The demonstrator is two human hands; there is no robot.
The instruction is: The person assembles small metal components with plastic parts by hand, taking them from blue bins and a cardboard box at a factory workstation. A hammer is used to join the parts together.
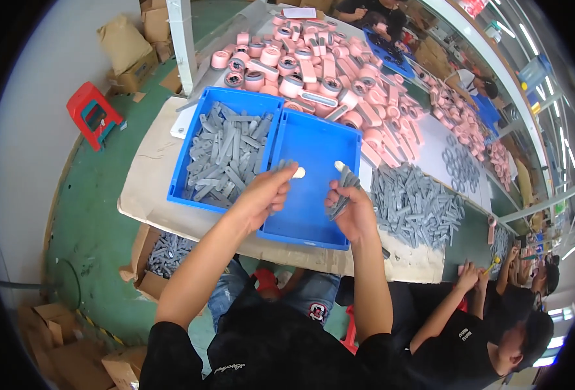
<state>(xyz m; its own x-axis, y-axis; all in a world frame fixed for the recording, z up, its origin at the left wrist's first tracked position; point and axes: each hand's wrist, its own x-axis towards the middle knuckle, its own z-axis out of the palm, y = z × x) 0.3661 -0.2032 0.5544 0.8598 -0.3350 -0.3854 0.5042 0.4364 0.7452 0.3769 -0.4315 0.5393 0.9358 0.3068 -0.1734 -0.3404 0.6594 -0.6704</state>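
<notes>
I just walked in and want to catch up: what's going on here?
A person's right hand grips a small bunch of grey strips above the right blue bin. The left hand is raised beside it; its grip is partly hidden. The left blue bin is full of grey pieces, and pink parts lie heaped beyond the bins.

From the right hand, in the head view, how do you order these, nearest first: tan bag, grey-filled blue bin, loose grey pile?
1. Loose grey pile, just right of the hand.
2. Grey-filled blue bin, to its left.
3. Tan bag, far upper left.
</notes>
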